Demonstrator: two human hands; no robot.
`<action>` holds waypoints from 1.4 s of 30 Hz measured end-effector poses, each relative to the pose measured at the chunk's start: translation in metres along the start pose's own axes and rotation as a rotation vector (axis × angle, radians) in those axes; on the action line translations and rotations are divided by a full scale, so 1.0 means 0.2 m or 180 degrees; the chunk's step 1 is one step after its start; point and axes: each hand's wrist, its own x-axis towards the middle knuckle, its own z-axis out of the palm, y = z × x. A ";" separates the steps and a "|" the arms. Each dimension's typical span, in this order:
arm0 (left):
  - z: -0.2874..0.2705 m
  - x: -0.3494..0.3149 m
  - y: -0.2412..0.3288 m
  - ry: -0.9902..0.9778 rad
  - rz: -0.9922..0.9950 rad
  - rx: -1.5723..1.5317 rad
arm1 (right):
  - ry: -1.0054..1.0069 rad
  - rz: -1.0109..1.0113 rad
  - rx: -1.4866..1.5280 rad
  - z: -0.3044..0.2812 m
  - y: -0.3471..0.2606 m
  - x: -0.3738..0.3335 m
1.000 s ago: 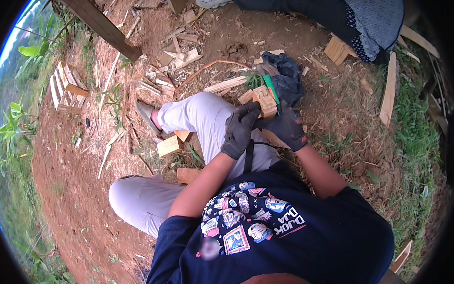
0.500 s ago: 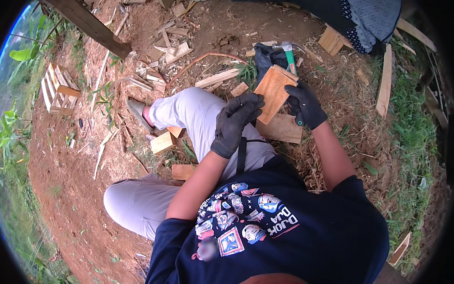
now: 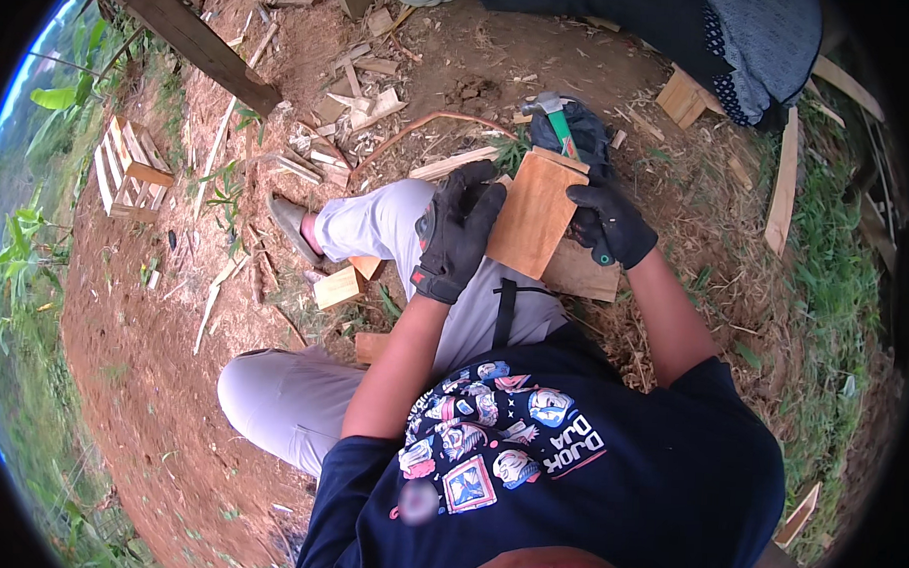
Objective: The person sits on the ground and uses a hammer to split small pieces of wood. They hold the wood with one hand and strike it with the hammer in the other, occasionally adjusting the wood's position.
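Note:
A reddish-brown wooden board (image 3: 530, 219) is tilted up in front of me, with a thin wooden strip (image 3: 560, 161) along its far edge. My right hand (image 3: 613, 221), in a black glove, is closed round the handle of a hammer (image 3: 557, 122) with a green handle. The handle runs behind the board, and its butt shows below my fingers. My right thumb lies against the board's right edge. My left hand (image 3: 458, 229), also gloved, is curled at the board's left edge; what its fingertips pinch, if anything, is hidden.
Beneath the board lies another wood piece (image 3: 582, 270). A black bag (image 3: 583, 135) is beyond it. Offcuts (image 3: 379, 108) litter the dirt. A slatted crate (image 3: 133, 173) stands left, near a wooden post (image 3: 188, 44). Another person's leg (image 3: 594, 2) is at the top.
The board has turned to show more of its broad face. My left hand has shifted up along its left edge. The hammer head has swung left, and the view has shifted slightly.

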 end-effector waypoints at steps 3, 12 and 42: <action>-0.02 0.02 -0.02 0.0127 0.0088 0.0172 | -0.0211 0.0051 -0.0114 0.09 -0.05 0.00; -0.04 0.04 0.04 -0.0601 -0.0384 0.0361 | -0.0302 -0.0235 -0.0386 0.09 0.00 0.07; 0.33 0.37 -0.55 -0.0947 -0.0184 0.1695 | 0.2357 -0.1230 -0.4788 -0.41 0.17 0.51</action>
